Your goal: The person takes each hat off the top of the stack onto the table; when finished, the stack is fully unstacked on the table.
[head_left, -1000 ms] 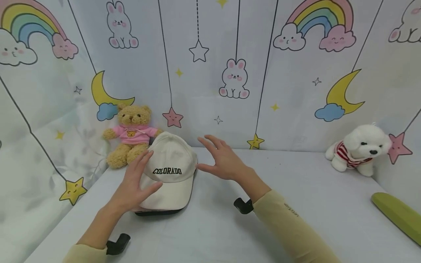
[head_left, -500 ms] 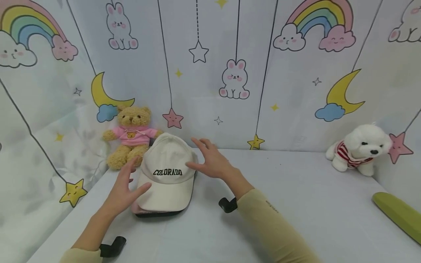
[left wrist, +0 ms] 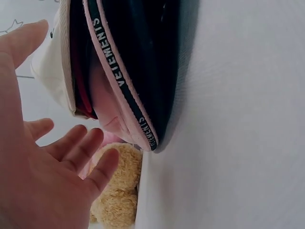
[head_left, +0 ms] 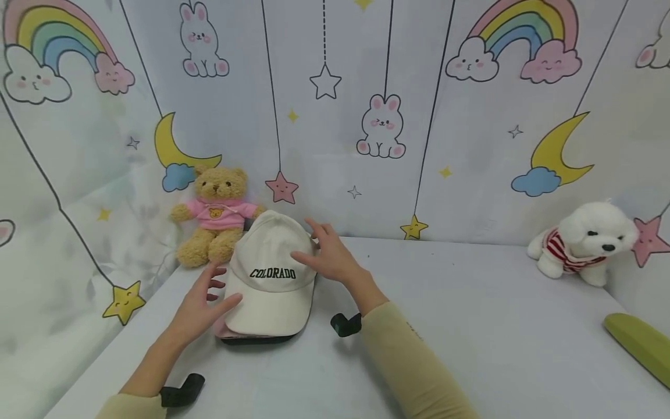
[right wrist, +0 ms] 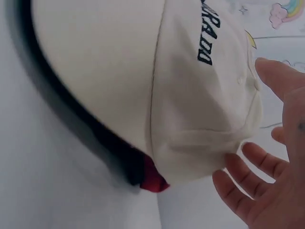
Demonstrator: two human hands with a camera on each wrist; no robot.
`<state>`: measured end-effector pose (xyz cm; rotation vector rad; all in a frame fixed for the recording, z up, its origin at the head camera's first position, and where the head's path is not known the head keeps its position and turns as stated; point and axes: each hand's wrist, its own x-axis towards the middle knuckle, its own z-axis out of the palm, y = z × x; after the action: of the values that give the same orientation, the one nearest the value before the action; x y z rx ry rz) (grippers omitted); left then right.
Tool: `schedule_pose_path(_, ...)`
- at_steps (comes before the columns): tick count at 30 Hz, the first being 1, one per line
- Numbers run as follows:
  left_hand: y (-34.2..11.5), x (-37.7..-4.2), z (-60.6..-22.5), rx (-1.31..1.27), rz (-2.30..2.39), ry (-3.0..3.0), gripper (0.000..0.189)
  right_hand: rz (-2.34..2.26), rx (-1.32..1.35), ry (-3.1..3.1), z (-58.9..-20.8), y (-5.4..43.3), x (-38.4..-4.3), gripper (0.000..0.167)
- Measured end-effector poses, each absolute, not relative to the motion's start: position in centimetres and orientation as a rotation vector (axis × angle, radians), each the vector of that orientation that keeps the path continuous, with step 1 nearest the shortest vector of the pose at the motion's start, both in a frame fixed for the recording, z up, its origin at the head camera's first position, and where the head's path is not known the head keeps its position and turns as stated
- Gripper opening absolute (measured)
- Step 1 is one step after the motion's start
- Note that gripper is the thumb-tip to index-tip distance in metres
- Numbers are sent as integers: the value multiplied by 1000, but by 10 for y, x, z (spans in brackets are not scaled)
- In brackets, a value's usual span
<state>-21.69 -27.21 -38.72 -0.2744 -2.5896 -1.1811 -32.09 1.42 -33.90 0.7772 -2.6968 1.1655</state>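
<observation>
A cream baseball cap (head_left: 274, 262) lettered COLORADO tops a stack of caps on the white table. Beneath it, the left wrist view shows a pink cap (left wrist: 107, 95) with a VETEMENTS band along its brim, and a dark cap (left wrist: 162, 62) at the bottom. A bit of red fabric (right wrist: 153, 177) peeks out in the right wrist view. My left hand (head_left: 199, 305) is beside the stack's left side, fingers spread and apart from it. At the right of the crown is my right hand (head_left: 335, 256), fingers loosely bent; whether its fingertips touch the cap I cannot tell.
A teddy bear (head_left: 217, 215) in a pink hoodie sits right behind the stack on the left. At the far right are a white plush dog (head_left: 581, 241) and a green object (head_left: 641, 349) cut off by the frame. A patterned cloth (head_left: 345, 134) hangs behind.
My right hand has moved left, up to the cream cap's crown. My left hand has drawn lower and slightly left, off the cap's front. The stack has stayed in place; the head view shifted slightly.
</observation>
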Motion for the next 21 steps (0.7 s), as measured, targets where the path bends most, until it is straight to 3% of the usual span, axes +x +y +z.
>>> schedule_pose_path(13,-267,-216,-388,-174,-1177,-2683,84,1394,707,-2625,-354,3,-317,68)
schedule_pose_path(21,-264,-215,-388,-171,-1167,-2699,80,1396,722,-2614,-353,2,-313,67)
